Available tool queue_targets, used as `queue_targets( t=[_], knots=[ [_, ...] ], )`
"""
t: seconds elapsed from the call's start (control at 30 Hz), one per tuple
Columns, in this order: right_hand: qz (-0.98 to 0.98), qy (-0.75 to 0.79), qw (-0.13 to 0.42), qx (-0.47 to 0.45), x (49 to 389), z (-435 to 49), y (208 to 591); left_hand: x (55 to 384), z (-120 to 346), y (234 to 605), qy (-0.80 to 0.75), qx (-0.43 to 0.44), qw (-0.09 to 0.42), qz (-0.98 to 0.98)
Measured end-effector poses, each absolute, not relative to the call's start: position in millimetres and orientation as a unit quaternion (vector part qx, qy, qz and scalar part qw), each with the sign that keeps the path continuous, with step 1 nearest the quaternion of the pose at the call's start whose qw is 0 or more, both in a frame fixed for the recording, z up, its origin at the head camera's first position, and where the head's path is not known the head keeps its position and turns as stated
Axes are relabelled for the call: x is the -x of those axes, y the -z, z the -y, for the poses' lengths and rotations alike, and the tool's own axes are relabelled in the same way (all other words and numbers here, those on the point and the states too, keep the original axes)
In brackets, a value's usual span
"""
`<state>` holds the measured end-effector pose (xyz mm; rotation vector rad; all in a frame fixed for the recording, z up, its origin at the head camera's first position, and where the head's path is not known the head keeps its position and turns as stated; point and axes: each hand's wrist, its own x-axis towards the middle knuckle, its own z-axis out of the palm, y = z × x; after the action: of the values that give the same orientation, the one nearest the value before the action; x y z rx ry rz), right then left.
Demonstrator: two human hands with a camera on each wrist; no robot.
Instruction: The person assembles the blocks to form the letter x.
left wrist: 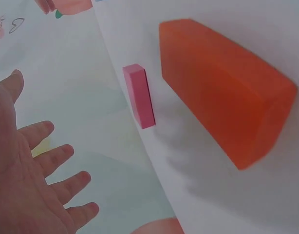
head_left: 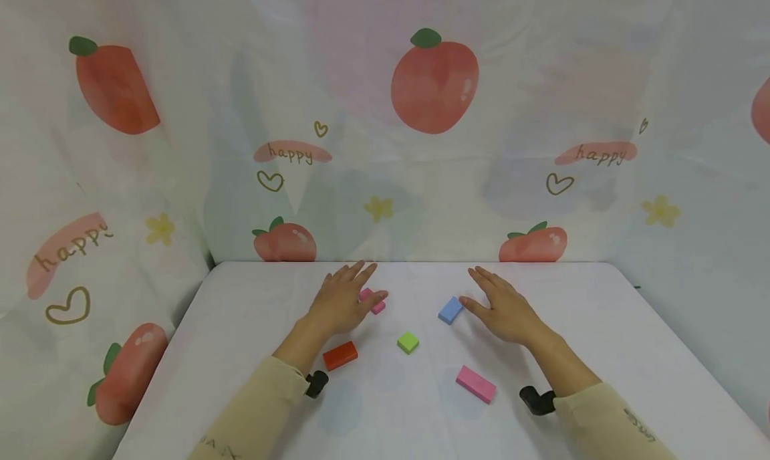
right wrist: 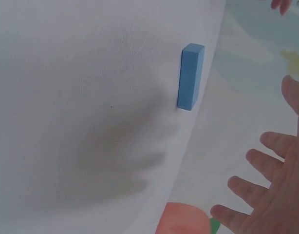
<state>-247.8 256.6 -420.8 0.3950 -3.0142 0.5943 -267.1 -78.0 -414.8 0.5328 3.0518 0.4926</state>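
Note:
My left hand [head_left: 341, 302] hovers over the table with fingers spread, holding nothing. Behind its thumb lies a pink block [head_left: 378, 307], partly covered in the head view but whole in the left wrist view. A red block [head_left: 340, 356], large in the left wrist view, rests beside the left wrist. My right hand [head_left: 504, 307] is also raised with its fingers extended and nothing in it. Its thumb appears close to a blue block [head_left: 450, 310], while the right wrist view has a gap between hand and block. Between the arms sit a small green block [head_left: 408, 342] and a second pink block [head_left: 476, 384].
A white table [head_left: 252, 299] bears all the blocks. Behind it and at both sides hang fabric walls [head_left: 433, 192] printed with fruit, hearts and flowers. A black wrist mount [head_left: 537, 400] sticks out inward from the right sleeve, another [head_left: 316, 384] from the left.

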Motion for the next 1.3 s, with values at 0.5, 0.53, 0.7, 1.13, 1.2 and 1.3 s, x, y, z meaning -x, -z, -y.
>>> queue_targets(
  t=[0.5, 0.53, 0.7, 1.13, 1.2, 1.3],
  knots=[
    [0.964, -0.236, 0.019, -0.125, 237, -251, 420, 256, 66, 418, -0.204, -0.182, -0.007, -0.962],
    [0.963, -0.239, 0.02, -0.126, 237, -252, 420, 255, 65, 418, -0.206, -0.183, -0.006, -0.961],
    [0.958, -0.253, 0.029, -0.133, 232, -251, 420, 252, 61, 418, -0.213, -0.188, -0.006, -0.959],
    [0.951, -0.276, 0.027, -0.133, 223, -250, 424, 248, 52, 424, -0.24, -0.179, -0.003, -0.954],
    [0.951, -0.28, 0.025, -0.131, 222, -249, 425, 246, 51, 423, -0.248, -0.175, 0.001, -0.953],
    [0.951, -0.283, 0.021, -0.127, 219, -249, 426, 244, 49, 424, -0.258, -0.178, 0.005, -0.95]
  ],
)
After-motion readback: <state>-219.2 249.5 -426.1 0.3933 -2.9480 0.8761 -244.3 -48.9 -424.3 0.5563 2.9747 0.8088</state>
